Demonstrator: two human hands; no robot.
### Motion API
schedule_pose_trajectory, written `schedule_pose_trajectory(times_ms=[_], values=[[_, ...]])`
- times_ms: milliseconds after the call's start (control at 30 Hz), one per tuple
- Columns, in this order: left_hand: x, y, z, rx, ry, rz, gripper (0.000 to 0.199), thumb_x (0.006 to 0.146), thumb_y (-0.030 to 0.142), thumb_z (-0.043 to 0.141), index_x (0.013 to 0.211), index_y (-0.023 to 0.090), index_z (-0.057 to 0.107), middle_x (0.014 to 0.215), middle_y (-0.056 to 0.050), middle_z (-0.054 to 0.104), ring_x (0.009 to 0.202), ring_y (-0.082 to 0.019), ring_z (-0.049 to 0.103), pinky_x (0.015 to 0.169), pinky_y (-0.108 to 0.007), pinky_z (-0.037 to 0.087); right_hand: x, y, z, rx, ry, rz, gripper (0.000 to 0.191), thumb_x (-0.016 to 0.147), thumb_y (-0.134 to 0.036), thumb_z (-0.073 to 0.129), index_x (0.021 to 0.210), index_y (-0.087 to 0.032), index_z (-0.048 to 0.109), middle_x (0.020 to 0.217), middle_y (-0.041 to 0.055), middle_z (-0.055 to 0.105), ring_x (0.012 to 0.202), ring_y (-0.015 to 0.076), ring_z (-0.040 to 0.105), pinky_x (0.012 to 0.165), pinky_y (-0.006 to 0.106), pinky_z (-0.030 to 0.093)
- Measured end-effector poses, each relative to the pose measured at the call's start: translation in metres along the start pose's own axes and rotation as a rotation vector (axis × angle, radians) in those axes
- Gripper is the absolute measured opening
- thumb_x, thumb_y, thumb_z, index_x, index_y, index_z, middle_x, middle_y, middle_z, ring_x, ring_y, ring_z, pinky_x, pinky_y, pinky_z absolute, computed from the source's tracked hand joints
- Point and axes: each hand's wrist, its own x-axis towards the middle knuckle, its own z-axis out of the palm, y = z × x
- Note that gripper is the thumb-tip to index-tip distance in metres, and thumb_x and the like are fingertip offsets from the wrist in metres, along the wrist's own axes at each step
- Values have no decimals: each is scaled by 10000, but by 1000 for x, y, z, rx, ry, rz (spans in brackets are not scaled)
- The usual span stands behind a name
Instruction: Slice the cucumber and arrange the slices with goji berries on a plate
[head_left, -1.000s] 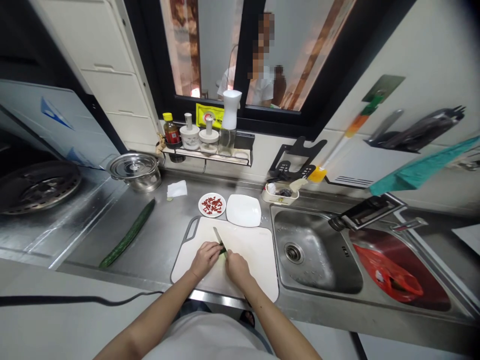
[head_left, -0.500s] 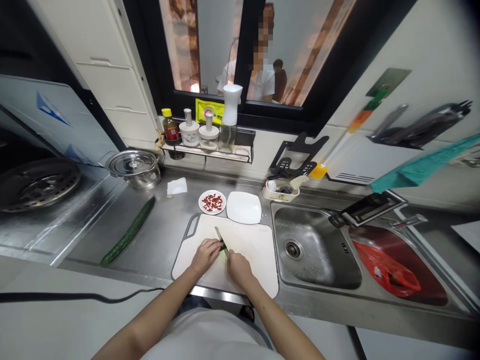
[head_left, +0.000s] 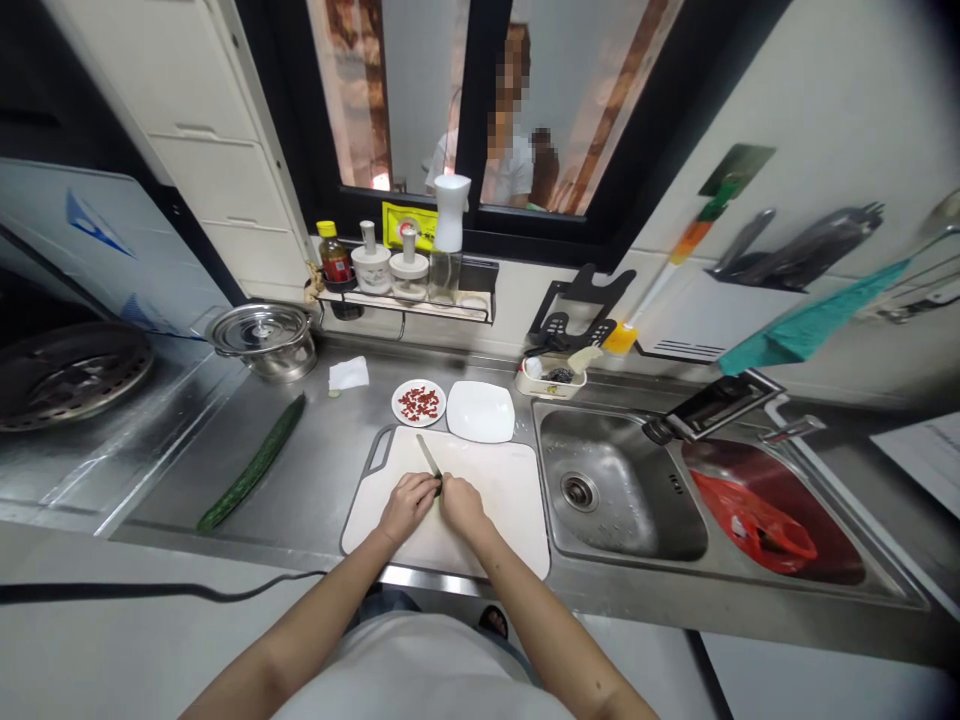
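Observation:
A white cutting board (head_left: pixel 502 510) with a grey handle lies on the counter before me. My right hand (head_left: pixel 461 507) is closed around the handle of a knife (head_left: pixel 428 453), whose blade points away and slightly left over the board. Close beside it, my left hand (head_left: pixel 407 505) has its fingers bent down on a small dark green piece of cucumber (head_left: pixel 438 487), mostly hidden by the fingers. The blade runs right by those fingertips; whether it is touching the piece I cannot tell. A whole cucumber (head_left: pixel 255 465) rests on the steel counter to the left.
Behind the board stand a small plate of chopped red bits (head_left: pixel 418 403) and a white square plate (head_left: pixel 481 411). A lidded steel pot (head_left: pixel 262 340) is at the back left. To the right, a sink (head_left: pixel 622 490) adjoins a basin with a red plastic bag (head_left: pixel 757 525).
My right hand and the knife have moved left, closer to my left hand. The left hand keeps its place on the cucumber piece. The whole view has shifted slightly.

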Motion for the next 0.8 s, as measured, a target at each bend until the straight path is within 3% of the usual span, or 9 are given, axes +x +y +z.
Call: schedule_pose_trajectory(times_ms=[200, 567, 800], values=[[-1, -1, 1, -13, -5, -8, 237, 910, 223, 457, 1044, 207, 652, 1006, -65, 657, 946, -171, 571, 844, -346, 496, -3, -1, 0, -5, 4, 0, 308, 896, -116, 321, 1104, -113, 549, 997, 146, 672, 937, 221, 642, 729, 285, 444], [0, 2, -1, -34, -12, -27, 256, 916, 233, 445, 1068, 222, 651, 999, -64, 655, 938, -170, 576, 833, -350, 500, -64, 23, 14, -67, -80, 92, 304, 885, -96, 343, 1104, -116, 553, 965, 168, 667, 961, 229, 630, 750, 288, 439], [-2, 1, 0, -16, -22, -20, 260, 914, 221, 446, 1079, 223, 646, 1024, -63, 652, 954, -175, 576, 841, -351, 500, -50, 17, 14, -54, -56, 81, 337, 881, -81, 318, 1123, -105, 551, 971, 166, 673, 950, 228, 635, 751, 294, 449]])
